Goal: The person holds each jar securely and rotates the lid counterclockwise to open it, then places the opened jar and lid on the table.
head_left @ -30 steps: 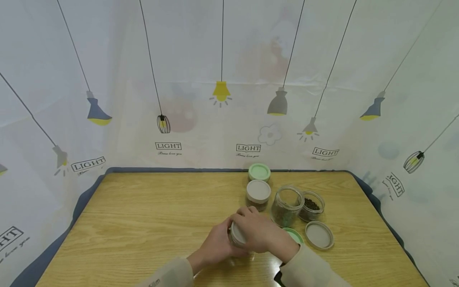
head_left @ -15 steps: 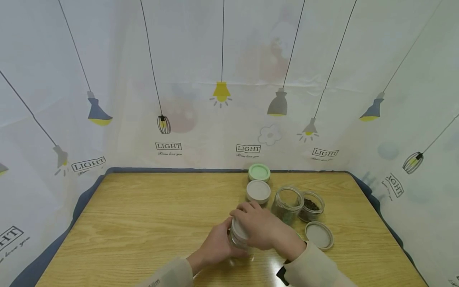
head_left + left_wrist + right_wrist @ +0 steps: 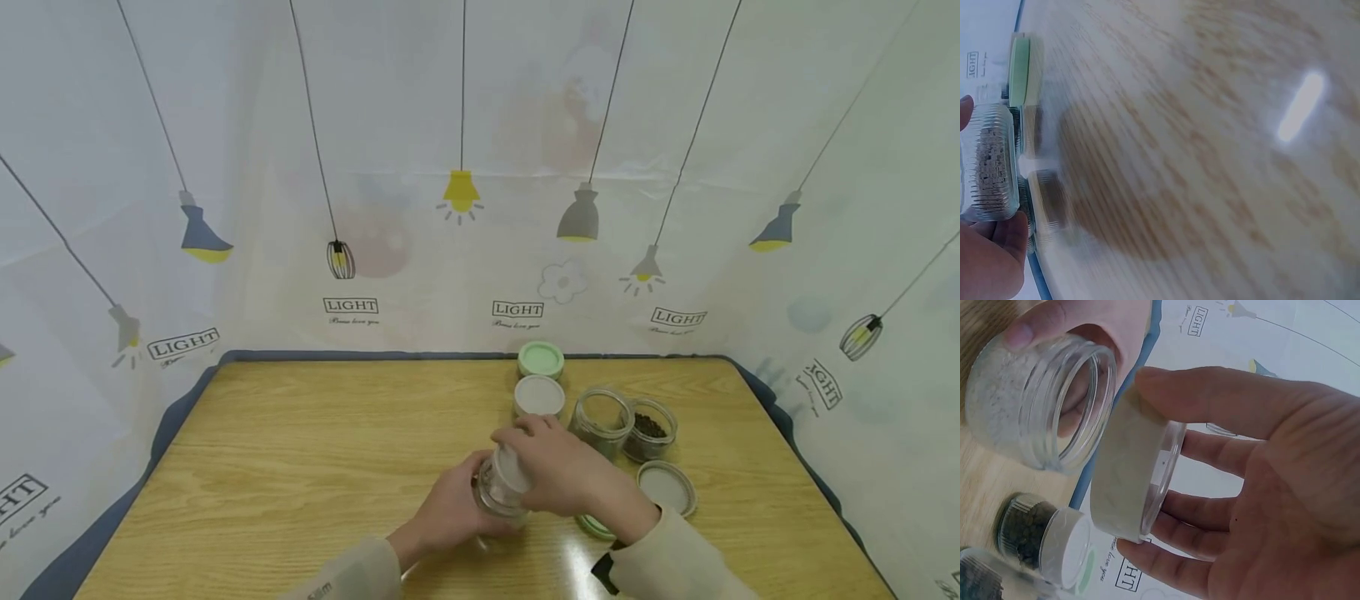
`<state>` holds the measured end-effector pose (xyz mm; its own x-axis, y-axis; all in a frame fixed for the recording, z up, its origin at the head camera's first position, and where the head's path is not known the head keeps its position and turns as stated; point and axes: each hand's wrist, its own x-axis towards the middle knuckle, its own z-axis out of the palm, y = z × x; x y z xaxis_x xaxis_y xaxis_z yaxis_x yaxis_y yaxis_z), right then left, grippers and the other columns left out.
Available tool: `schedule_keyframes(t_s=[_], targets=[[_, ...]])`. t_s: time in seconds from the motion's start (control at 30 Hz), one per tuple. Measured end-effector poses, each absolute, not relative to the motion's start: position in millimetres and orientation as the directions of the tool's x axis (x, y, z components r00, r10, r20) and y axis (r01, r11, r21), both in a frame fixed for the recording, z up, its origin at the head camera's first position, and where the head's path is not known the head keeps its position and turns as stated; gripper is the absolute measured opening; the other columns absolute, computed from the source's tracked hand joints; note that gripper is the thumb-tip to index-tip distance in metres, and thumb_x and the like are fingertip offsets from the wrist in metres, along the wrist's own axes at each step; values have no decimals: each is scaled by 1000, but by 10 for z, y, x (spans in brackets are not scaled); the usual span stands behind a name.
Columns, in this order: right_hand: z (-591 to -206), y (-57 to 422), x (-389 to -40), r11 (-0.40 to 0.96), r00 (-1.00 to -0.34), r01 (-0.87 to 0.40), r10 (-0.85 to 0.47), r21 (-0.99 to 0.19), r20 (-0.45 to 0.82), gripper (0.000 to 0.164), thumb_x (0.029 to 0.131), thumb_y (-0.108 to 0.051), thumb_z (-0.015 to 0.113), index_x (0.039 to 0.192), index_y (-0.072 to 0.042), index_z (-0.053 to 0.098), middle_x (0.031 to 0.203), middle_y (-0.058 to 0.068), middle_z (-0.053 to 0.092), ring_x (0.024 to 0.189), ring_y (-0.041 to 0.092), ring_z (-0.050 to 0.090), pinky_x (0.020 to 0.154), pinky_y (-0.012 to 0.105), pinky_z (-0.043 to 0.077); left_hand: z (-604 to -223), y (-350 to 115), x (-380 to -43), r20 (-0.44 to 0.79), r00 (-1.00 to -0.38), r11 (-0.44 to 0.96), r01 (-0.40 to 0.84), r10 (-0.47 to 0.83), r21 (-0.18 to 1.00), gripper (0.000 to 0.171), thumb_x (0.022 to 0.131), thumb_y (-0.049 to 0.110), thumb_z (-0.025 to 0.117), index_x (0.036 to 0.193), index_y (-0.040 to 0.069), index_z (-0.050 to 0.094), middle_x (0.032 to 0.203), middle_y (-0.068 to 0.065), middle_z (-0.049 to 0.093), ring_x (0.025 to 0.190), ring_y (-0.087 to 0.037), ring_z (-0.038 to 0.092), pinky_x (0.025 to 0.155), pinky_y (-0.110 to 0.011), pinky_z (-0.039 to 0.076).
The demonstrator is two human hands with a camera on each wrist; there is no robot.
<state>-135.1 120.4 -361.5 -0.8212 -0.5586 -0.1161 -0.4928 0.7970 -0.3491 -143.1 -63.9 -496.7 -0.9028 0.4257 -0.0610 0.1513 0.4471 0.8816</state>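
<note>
My left hand (image 3: 453,500) grips a clear glass jar (image 3: 1010,403) around its side, low over the front middle of the table. Pale grainy contents show through its ribbed wall in the left wrist view. The jar's threaded mouth is uncovered and tilted. In my right hand (image 3: 566,467) is a beige-grey round lid (image 3: 1125,465), pinched at its edge between thumb and fingers. A clear inner rim shows on the lid. Lid and jar mouth stand slightly apart, facing nearly alongside each other in the right wrist view.
Behind the hands stand a grey-lidded jar (image 3: 539,396) and a green-lidded jar (image 3: 541,361). To the right are a taller open jar (image 3: 602,421) and a short open jar (image 3: 648,429) with dark grains. A grey lid (image 3: 666,487) and a green lid (image 3: 595,527) lie nearer.
The right hand has shifted slightly up and right, lifting and tilting the lid off the jar mouth. The left hand keeps its hold on the jar in nearly the same place.
</note>
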Motion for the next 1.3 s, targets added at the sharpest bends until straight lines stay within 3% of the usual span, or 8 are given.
schedule_keyframes(t_s=[0.37,0.63,0.77,1.03,1.3], targets=[[-3599,1387,-1326,838,-860,-427,-493,-339,-135,72,74,-27,82,138,-15,52,140,11,52,126,34,48,93,49,50,-4970,-674,-1465,-47,-910,451,159,413,879,91,62,43,89,138,16,46,127,0,61,114,-16,58,100,-40,46],[-3636,1525,-1269,848,-866,-416,-480,-329,-139,73,72,-42,82,133,-14,54,125,9,62,112,29,54,86,46,51,-4985,-730,-1498,-20,-916,455,180,401,872,89,61,41,90,136,16,48,123,-1,63,113,-18,59,100,-43,46],[-3686,1598,-1241,855,-875,-377,-455,-355,-166,74,72,-44,81,133,-13,53,127,10,61,117,33,55,90,48,50,-4997,-758,-1528,-2,-920,465,196,391,863,90,60,41,90,135,14,49,122,-3,64,112,-19,60,100,-44,47],[-3855,1703,-1189,852,-872,-342,-445,-396,-205,71,73,-47,79,132,-19,51,118,7,63,103,24,57,77,44,50,-4986,-789,-1622,-38,-916,467,167,398,868,89,64,41,89,138,16,46,130,-6,61,118,-23,59,104,-47,46],[-3998,1718,-1131,846,-852,-331,-459,-418,-253,72,74,-50,78,131,-15,52,125,10,62,108,29,58,80,48,51,-4956,-732,-1722,-40,-919,490,171,391,855,93,64,40,89,140,11,44,134,-10,59,122,-28,57,106,-49,44]])
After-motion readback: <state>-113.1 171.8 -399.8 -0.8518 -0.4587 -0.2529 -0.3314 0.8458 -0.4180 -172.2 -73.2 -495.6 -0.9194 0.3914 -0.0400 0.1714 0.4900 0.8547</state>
